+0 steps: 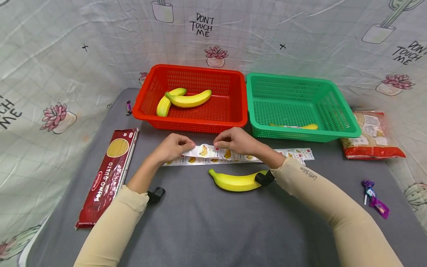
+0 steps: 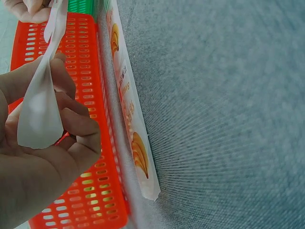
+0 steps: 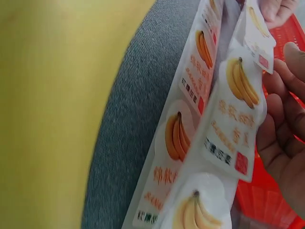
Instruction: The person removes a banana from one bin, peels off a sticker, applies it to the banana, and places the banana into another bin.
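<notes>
I see left hand (image 1: 173, 147) and right hand (image 1: 235, 141) both pinching the white banana-print sticker strip (image 1: 209, 151), lifted just off the grey table (image 1: 213, 222) in front of the red plastic basket (image 1: 193, 124).

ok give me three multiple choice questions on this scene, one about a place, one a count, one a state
1. Where does the loose banana lie?
A. in the green basket
B. on the grey table
C. on the spaghetti pack

2. How many bananas are in the red basket?
A. two
B. none
C. four

3. What are both hands doing?
A. resting flat on the table
B. gripping a banana
C. pinching the sticker strip

Answers:
1 B, it lies on the table just before the strip.
2 A, two lie crossed inside.
3 C, the left hand and right hand each pinch the strip.
</notes>
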Available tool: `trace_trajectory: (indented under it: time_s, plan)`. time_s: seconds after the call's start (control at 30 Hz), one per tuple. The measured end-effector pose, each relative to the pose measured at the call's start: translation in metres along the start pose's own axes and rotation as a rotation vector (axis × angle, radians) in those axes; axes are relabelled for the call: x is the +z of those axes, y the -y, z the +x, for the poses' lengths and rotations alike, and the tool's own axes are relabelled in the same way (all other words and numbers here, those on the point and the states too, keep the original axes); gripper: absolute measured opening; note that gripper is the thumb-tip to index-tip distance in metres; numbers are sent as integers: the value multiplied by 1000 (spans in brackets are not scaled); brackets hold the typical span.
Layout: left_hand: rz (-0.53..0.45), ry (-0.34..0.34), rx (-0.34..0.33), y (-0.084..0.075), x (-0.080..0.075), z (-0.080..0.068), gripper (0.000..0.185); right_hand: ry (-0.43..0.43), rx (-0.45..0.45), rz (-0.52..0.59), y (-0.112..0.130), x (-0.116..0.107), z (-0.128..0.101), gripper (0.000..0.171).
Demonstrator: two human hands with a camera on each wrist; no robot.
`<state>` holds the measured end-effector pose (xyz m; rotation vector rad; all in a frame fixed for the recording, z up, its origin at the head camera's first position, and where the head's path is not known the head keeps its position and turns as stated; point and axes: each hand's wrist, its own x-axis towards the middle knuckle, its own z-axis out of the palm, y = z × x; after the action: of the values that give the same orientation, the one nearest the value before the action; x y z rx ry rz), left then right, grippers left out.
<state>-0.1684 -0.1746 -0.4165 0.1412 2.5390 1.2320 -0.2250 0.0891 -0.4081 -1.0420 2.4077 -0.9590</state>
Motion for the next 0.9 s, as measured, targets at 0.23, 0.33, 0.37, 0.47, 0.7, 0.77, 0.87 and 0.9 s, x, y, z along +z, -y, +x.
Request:
trace_trajectory:
  time_s: [0.23,0.33,0.37,0.47,0.7,0.77,0.87,0.9]
  plan:
    - [-33,4,-2,0,2,1,23,36,34,-13,4,5,8,13]
    - [-36,1,3,0,2,1,24,30,45,-7,4,5,9,12]
    - [-35,1,2,0,2,1,24,28,46,-5,5,5,9,12]
    - [-36,2,-2,1,2,1,25,26,48,0,4,5,9,12]
    - [-29,-6,2,1,3,2,23,28,47,10,3,6,9,13]
    - [-27,-7,5,2,3,2,23,29,49,12,3,6,9,14]
    - [-23,-9,9,3,4,2,23,31,51,18,3,6,9,14]
    - [-20,-10,11,3,4,2,23,30,52,21,3,6,9,14]
